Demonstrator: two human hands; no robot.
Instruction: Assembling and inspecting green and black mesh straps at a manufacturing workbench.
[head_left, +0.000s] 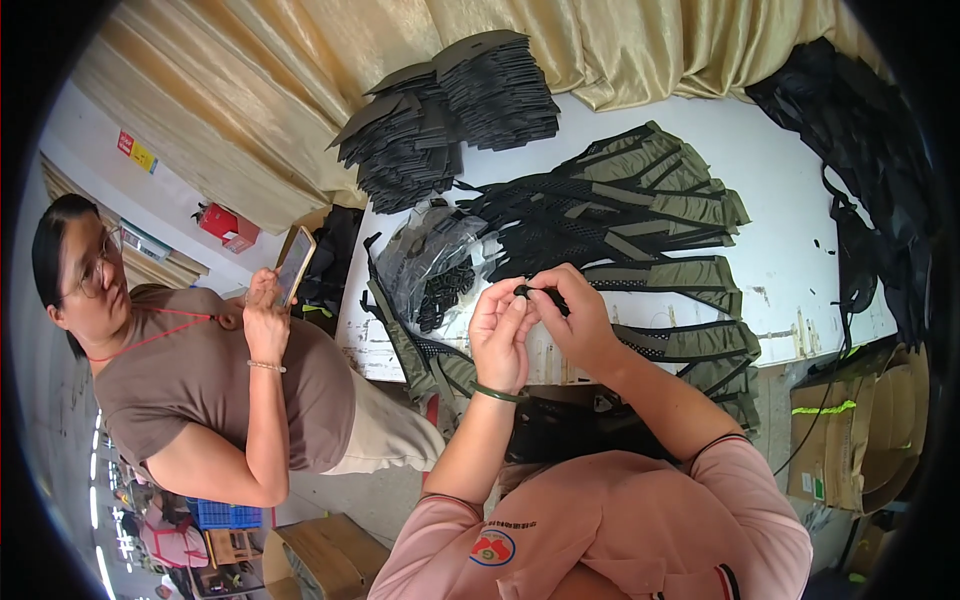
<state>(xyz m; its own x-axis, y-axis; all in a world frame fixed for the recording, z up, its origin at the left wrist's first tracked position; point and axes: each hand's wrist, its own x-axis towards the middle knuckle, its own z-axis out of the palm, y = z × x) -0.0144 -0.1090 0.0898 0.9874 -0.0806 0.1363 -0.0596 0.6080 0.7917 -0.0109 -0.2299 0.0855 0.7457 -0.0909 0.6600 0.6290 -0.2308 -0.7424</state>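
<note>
Both hands pinching one small black part above the desk edge.

The left hand (503, 330) and right hand (578, 318) are meeting fingertip to fingertip, both clamping on the small black part (527, 291) and holding it up over the near edge of the white desk (790, 240). Just behind the hands, olive and black mesh garment pieces (640, 215) are lying fanned out on the desk; a clear bag of black parts (440, 270) is sitting to their left, and stacks of black cut pieces (450, 110) are resting further back. A second person is standing well to the left, holding a phone (295, 265).
</note>
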